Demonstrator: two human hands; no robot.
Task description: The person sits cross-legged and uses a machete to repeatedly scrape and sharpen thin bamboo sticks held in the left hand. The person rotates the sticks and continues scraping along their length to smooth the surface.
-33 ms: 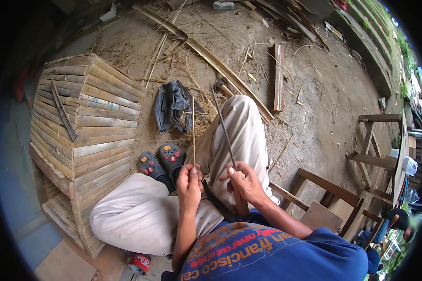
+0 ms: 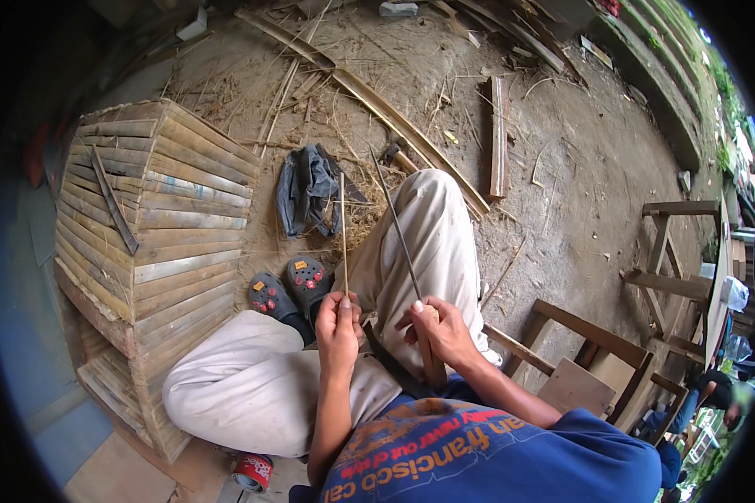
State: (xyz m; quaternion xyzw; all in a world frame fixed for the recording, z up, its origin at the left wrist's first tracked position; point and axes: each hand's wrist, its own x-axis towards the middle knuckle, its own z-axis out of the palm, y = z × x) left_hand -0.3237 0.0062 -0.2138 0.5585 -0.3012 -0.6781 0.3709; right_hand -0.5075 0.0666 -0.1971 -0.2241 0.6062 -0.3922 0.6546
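Note:
My left hand (image 2: 341, 325) is closed, pinching the lower end of a thin pale wooden stick (image 2: 344, 239) that points away from me. My right hand (image 2: 441, 330) is closed on a long, thin dark strip (image 2: 399, 235), its far end leaning left above my raised knee. A brown wooden piece (image 2: 432, 365) shows below the right fist; I cannot tell whether it is joined to the dark strip. Near it, a dark flat band (image 2: 387, 362) lies across my lap. The two hands are apart, and stick and strip do not touch.
On the left stands a slatted bamboo box (image 2: 189, 210). Beyond my clogs (image 2: 268, 293) lie dark crumpled cloth (image 2: 309, 189) and a hammer (image 2: 403, 158). Long wooden pieces (image 2: 394, 121) are on the dirt ground. Wooden frames (image 2: 591, 335) stand right; a red can (image 2: 252, 471) sits near left.
The far end of the dark strip has swung a little left and up. The pale stick's tip has shifted slightly left. My right fingers have drawn closer together.

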